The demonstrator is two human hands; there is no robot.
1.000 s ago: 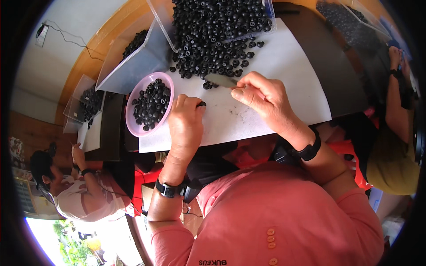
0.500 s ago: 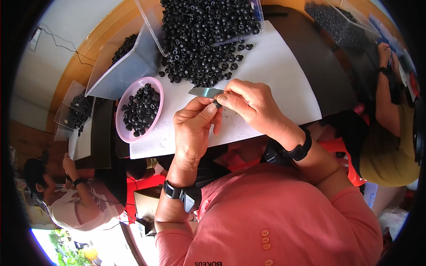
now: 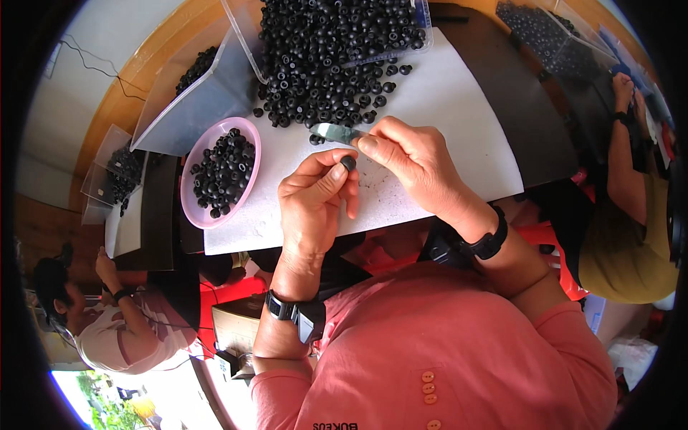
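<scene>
The left hand [image 3: 315,201] pinched a small round black rubber piece [image 3: 348,163] in its fingertips, the right hand [image 3: 412,161] gripped a thin shiny metal blade [image 3: 333,132] beside it, over the white sheet [image 3: 459,115], near the smooth pink bowl [image 3: 192,208] of black pieces.
</scene>
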